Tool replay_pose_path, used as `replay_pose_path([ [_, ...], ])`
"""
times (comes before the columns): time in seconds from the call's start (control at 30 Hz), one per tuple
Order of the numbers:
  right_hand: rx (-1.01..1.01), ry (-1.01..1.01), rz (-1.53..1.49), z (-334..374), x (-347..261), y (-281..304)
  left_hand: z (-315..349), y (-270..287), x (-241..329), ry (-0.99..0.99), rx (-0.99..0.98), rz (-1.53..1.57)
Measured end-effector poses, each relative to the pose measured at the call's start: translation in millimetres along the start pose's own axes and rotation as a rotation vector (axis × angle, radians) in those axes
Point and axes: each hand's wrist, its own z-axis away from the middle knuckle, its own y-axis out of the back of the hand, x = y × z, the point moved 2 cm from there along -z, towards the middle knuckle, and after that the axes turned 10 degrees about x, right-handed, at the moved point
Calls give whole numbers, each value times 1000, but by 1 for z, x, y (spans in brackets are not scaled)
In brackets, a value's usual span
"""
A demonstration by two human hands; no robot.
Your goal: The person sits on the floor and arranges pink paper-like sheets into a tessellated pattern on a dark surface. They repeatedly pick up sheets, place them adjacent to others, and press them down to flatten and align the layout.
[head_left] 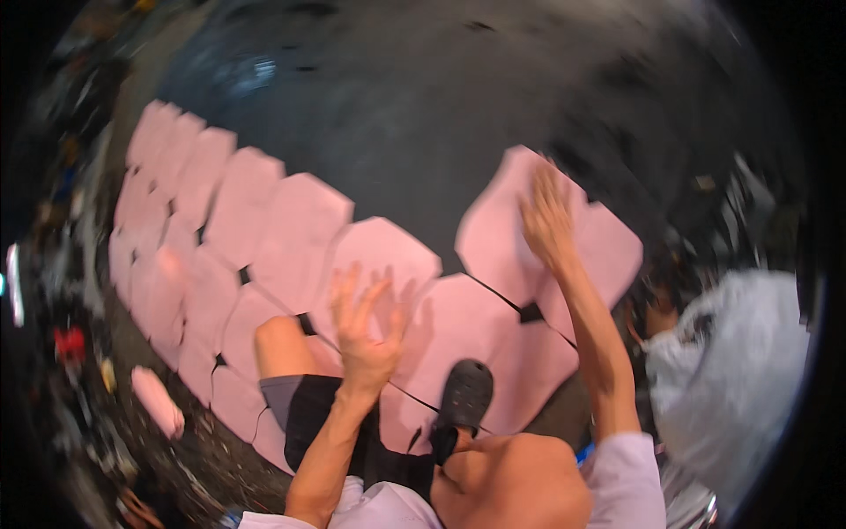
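Pink flat many-sided pieces lie edge to edge in rows, with small dark gaps between their corners. My right hand [550,219] rests with straight fingers on a pink piece [493,225] at the right end of the rows. Another pink piece [608,251] adjoins it on the right. My left hand [366,326] is spread over a pink piece [383,247] left of centre and holds nothing; its shadow falls beside it. Whether the left fingertips touch the piece, I cannot tell. The material of the pieces is not clear.
My foot in a dark clog [465,392] stands on the pieces. Beyond them stretches a dark, smooth floor [397,115]. A white plastic bag [731,361] bulges at the right. A pink roll-like object [157,401] and blurred clutter lie along the left.
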Motion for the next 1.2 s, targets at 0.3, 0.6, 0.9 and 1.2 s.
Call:
replay_pose_path([
  [0.3,-459,73,-35,127,-123,61,-24,318,-424,1039,830,-318],
  [0.6,-373,142,30,117,-118,64,-6,378,-590,1502,832,-388],
  [0.9,-338,132,-30,138,-115,47,-60,398,-515,762,1029,-698],
  [1.2,-436,-91,-286,84,-127,91,-103,318,-450,553,808,-1213],
])
